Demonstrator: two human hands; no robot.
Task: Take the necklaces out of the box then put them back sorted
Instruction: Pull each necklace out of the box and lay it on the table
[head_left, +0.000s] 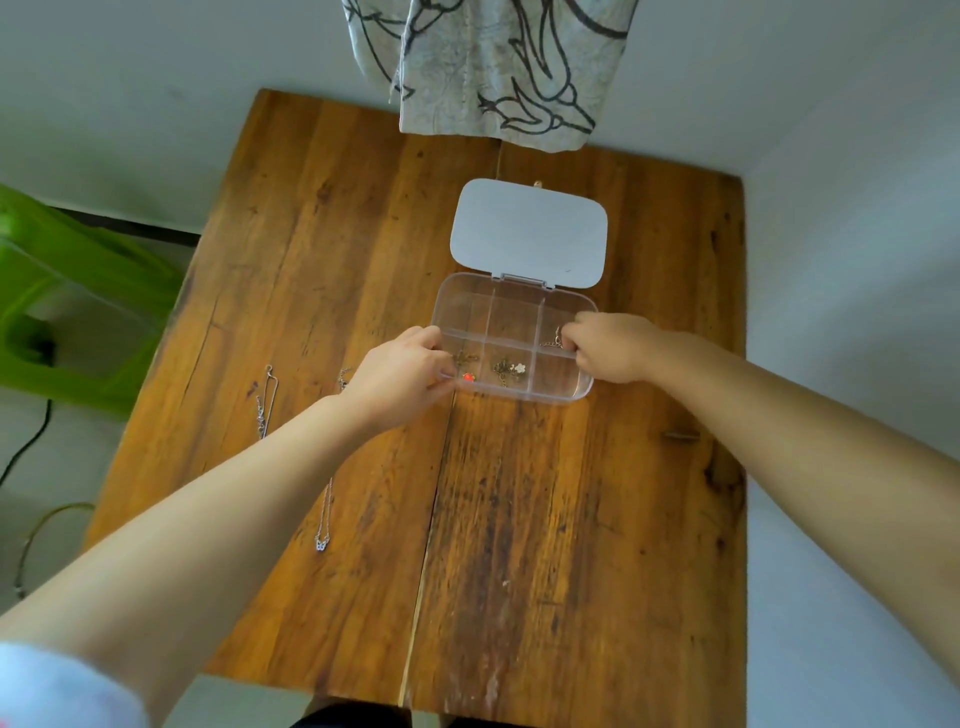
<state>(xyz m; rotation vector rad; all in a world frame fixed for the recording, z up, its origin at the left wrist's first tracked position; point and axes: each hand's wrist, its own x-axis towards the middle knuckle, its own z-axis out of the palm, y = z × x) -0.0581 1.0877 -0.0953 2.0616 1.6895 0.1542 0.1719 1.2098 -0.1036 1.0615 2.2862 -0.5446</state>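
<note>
Surface: wooden table (545, 493), set in a pale-walled corner; patterned cloth (498, 67) hangs beyond both hands.
Box: clear compartment box (467, 306), lid (529, 231) thrown open away from the hands; long axis runs across, from one hand to the other.
Left hand: left hand (402, 371), fingers curled on the box's near left corner, bracing it; whether it also pinches a chain cannot be told.
Right hand: right hand (605, 345), fingertips pinched shut on a chain (549, 343) in the box's right-end compartment.
Still in box: red charm (469, 378) by the left fingertips; white flower charm (518, 368) between the hands.
Already out: silver necklace (266, 400) and butterfly necklace (323, 525), on the table outside and nearer than the left hand.
Judgement: the right hand has the chain and can lift it clear; removal looks partly done.
</note>
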